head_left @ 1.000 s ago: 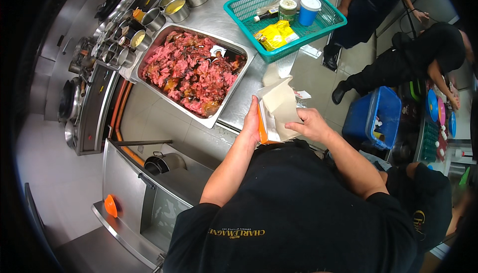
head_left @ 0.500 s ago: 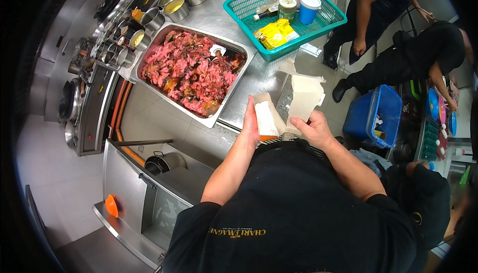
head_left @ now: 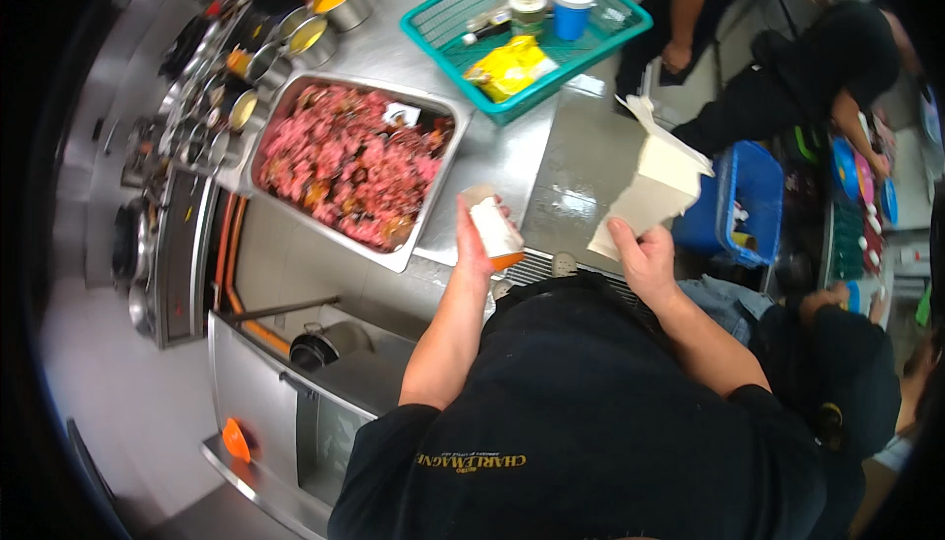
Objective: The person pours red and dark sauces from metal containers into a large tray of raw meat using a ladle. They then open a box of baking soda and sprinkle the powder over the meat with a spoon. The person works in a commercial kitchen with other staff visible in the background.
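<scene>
My left hand (head_left: 472,247) is wrapped round a small carton (head_left: 496,229), its white inside or contents facing up and an orange side at the bottom. Whether that white is powder or a block cannot be told. In my right hand (head_left: 647,258), a torn, folded piece of pale cardboard (head_left: 658,184) is pinched between thumb and fingers, well apart from the carton. Beyond my left hand, a deep steel pan (head_left: 406,256) on the steel counter holds raw red meat (head_left: 345,161) in dark liquid, with a small white piece (head_left: 401,115) lying on top.
Past the pan stands a green basket (head_left: 612,40) with jars, a blue tub and a yellow packet. Steel pots (head_left: 346,10) with yellow contents line the counter's far left. A blue bin (head_left: 730,207) is on my right, near co-workers. A steel sink unit (head_left: 258,363) is at lower left.
My right hand has moved right and away from my left, taking the cardboard off the carton. The carton stays in my left hand. The view has shifted slightly.
</scene>
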Tool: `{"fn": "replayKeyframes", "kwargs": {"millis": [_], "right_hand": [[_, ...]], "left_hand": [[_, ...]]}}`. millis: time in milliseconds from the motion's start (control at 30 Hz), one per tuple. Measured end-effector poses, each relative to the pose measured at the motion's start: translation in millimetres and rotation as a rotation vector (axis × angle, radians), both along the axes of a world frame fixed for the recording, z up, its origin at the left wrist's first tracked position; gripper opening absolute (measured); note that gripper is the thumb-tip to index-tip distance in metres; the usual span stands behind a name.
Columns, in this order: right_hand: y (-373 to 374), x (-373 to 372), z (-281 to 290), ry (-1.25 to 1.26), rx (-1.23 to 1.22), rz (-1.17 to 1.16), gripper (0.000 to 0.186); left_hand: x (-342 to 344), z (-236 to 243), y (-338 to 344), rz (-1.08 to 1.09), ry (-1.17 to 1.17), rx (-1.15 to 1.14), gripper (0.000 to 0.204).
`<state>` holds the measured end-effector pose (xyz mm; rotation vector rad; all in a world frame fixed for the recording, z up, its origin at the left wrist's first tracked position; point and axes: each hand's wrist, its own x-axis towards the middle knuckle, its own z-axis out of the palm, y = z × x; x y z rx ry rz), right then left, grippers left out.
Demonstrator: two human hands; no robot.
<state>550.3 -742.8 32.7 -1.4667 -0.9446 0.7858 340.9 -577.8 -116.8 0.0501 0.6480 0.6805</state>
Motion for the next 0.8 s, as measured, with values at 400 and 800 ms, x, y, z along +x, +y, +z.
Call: {"fn": "replayKeyframes", "kwargs": {"millis": [400, 800], "right_hand": [[-34, 138, -91, -0.123, -0.254, -0.305, 0.034], [-99, 347, -66, -0.09, -0.415, -0.653, 0.039]], "left_hand": [[-1, 9, -21, -0.125, 0.177, 0.061, 0.059], [16, 20, -17, -0.121, 0.281, 0.102, 0.058]]}}
